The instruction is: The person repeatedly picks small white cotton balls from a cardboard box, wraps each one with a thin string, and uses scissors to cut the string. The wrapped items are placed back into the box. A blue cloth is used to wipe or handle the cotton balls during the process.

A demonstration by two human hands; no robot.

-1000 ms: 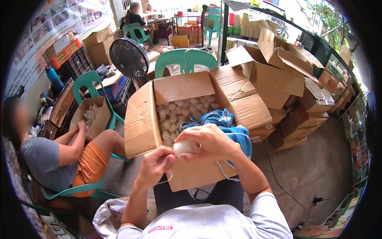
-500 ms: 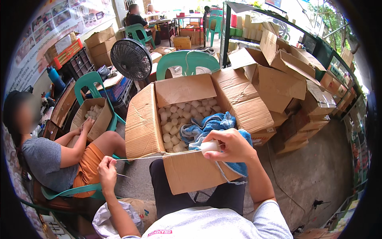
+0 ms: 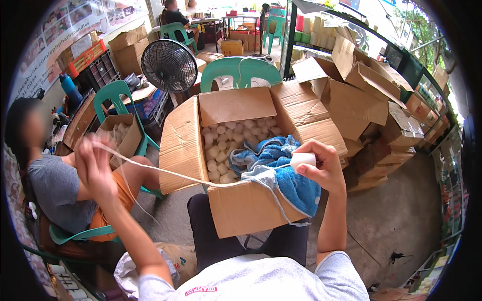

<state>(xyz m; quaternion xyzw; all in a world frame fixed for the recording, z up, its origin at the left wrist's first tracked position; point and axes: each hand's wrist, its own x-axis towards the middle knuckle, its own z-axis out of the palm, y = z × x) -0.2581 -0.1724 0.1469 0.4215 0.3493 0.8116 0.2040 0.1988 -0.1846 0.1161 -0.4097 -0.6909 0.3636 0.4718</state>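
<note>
My right hand point(image 3: 326, 168) grips a small white cylindrical candle point(image 3: 304, 160) over the right side of an open cardboard box point(image 3: 251, 210). A thin white string point(image 3: 175, 176) runs left from the candle, sagging past the box's front edge. Its other end reaches my left hand point(image 3: 98, 170), which is raised at the left and smeared by motion; the fingers seem closed on the string, and a loose tail hangs below. Many similar white candles point(image 3: 221, 145) lie in the box. A blue towel point(image 3: 298, 188) drapes over its right front part, with a frayed edge hanging over the flap.
Close at left, a seated person point(image 3: 60, 190) has a smaller box point(image 3: 125, 133) of white pieces on a green chair point(image 3: 113, 98). A black fan point(image 3: 169, 65) stands beyond the box. Stacked cartons point(image 3: 356, 108) fill the right. A plastic bag point(image 3: 135, 273) lies by my legs.
My left hand has swung up and to the left, drawing a longer stretch of string. My right hand, with the candle, has shifted right and slightly up.
</note>
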